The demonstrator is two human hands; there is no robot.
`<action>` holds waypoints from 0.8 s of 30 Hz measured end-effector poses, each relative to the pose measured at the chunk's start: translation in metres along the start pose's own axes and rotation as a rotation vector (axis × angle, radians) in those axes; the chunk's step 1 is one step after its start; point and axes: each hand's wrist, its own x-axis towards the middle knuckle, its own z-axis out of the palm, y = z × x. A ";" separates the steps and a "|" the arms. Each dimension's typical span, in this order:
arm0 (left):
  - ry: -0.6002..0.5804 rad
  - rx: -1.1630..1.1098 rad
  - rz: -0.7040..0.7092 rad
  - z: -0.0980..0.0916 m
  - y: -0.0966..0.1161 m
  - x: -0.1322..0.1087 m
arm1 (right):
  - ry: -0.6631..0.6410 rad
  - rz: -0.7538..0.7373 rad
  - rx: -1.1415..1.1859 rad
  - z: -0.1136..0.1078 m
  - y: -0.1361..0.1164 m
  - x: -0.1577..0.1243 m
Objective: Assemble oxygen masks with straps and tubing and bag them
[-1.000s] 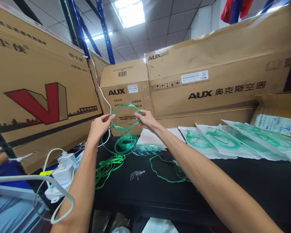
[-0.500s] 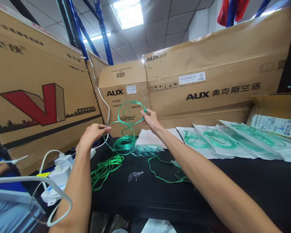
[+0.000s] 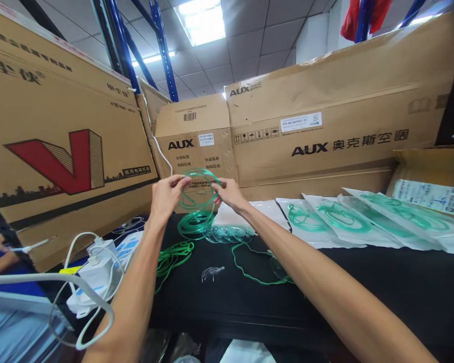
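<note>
Centrally, your left hand (image 3: 169,195) and right hand (image 3: 228,193) each pinched the looped green tubing (image 3: 192,207), raised before an AUX carton (image 3: 208,118). Below lay a tubing coil (image 3: 195,227) and green cord (image 3: 175,256), the latter partly hidden by your left forearm. White packets (image 3: 335,217) lined the right rear; white plugs (image 3: 98,269) and cable (image 3: 108,315) crowded the left.
</note>
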 end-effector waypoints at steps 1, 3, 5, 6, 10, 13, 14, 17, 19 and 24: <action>-0.020 0.024 0.009 0.004 -0.002 -0.002 | -0.001 0.006 0.010 0.000 -0.001 0.000; -0.081 0.067 0.029 0.011 -0.005 -0.004 | -0.003 0.017 0.035 0.000 -0.003 0.001; -0.128 0.106 0.040 0.016 -0.007 -0.004 | -0.004 0.021 0.067 0.002 -0.006 0.002; -0.131 0.125 0.041 0.017 -0.006 -0.003 | -0.003 0.020 0.087 0.003 -0.009 0.003; 0.073 0.164 0.050 0.007 0.009 -0.005 | 0.013 -0.008 0.197 0.010 -0.026 0.005; 0.434 0.100 0.121 -0.013 0.025 -0.018 | 0.043 -0.063 0.308 0.012 -0.046 0.003; 0.516 0.086 0.134 -0.019 0.030 -0.023 | 0.053 -0.087 0.346 0.011 -0.054 0.002; 0.537 0.124 0.109 -0.030 0.035 -0.037 | 0.068 -0.157 0.447 0.007 -0.076 -0.002; 0.432 0.214 0.038 -0.030 0.030 -0.042 | 0.062 -0.195 0.496 0.003 -0.089 -0.006; 0.137 0.089 -0.253 -0.017 0.005 -0.035 | 0.019 -0.226 0.541 -0.010 -0.105 -0.024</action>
